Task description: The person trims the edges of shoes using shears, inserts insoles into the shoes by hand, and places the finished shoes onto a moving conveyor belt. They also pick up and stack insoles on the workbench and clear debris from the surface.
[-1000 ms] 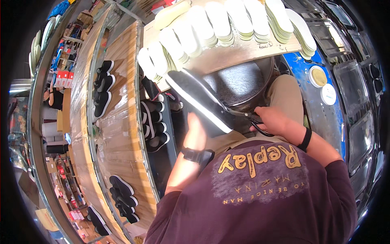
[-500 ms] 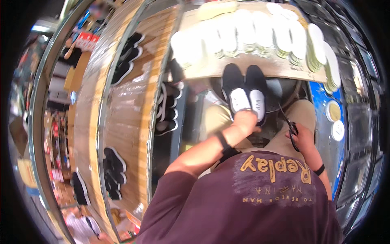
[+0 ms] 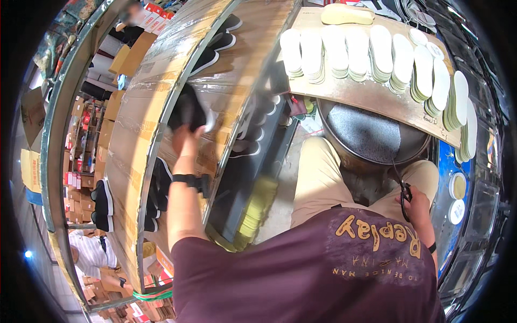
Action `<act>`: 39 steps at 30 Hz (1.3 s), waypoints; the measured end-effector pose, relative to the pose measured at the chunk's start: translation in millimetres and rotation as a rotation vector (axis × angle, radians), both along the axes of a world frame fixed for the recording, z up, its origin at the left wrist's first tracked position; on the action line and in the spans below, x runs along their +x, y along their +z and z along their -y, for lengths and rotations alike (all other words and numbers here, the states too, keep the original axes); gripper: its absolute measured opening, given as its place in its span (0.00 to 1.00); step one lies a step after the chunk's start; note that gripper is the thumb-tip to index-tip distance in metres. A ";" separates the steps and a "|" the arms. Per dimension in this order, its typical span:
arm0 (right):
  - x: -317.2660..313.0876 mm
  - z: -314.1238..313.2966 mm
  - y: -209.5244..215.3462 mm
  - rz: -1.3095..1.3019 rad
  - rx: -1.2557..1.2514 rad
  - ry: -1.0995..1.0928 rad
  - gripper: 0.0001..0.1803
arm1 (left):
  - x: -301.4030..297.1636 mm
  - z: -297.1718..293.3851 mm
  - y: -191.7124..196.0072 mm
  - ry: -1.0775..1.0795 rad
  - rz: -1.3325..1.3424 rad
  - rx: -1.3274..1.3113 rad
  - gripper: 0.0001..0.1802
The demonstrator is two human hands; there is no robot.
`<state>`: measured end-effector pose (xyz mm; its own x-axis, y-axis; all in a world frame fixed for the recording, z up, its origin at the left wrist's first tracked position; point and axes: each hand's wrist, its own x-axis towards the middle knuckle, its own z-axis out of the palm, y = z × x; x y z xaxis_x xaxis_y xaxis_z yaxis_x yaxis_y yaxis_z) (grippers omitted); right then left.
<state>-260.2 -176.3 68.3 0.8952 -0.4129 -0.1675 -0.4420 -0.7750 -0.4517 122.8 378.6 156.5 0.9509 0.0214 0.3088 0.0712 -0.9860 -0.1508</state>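
Observation:
My left hand (image 3: 189, 139) reaches out to the rack on my left, closed on the heel end of black shoes (image 3: 186, 107) with white soles. Motion blurs them, so I cannot tell whether both of a pair are in the grip or whether they touch the shelf (image 3: 207, 97). Over my right thigh, my right hand (image 3: 413, 204) is closed round the handles of black scissors (image 3: 405, 200). Their blades point forward toward a dark round basin (image 3: 371, 134) between my knees and the board.
Several stacks of white insoles (image 3: 380, 51) stand along a wooden board (image 3: 344, 94) over the basin. More black shoes (image 3: 161, 180) sit on the rack. Round tins (image 3: 457, 185) lie on a blue surface at right. Another person (image 3: 94, 250) is behind the rack, lower left.
My left hand has carried the black shoes from the board's front edge leftward to the rack. The view has turned left. My right hand still holds the scissors by my thigh.

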 end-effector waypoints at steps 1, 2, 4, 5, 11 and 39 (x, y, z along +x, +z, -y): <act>0.0 -1.0 -2.5 0.005 -0.034 0.014 0.23 | 9.7 -45.7 5.2 0.039 -0.046 -0.045 0.33; 3.5 -2.9 -3.5 0.016 -0.027 0.029 0.23 | 8.8 -107.8 6.0 0.121 -0.076 0.042 0.31; 0.0 -1.2 -3.8 -0.005 -0.016 0.004 0.24 | 11.9 -116.0 2.2 0.243 -0.271 0.102 0.27; -3.8 -1.2 0.4 -0.017 -0.032 -0.036 0.24 | 11.7 -86.1 10.9 0.299 -0.430 0.090 0.26; -9.4 9.0 -9.2 0.008 -0.014 -0.031 0.28 | 6.6 73.8 -28.2 -0.154 -0.231 -0.162 0.17; -673.3 25.6 -6.6 -0.550 -0.400 -2.051 0.17 | -173.4 376.9 -222.8 -1.098 -0.404 0.046 0.31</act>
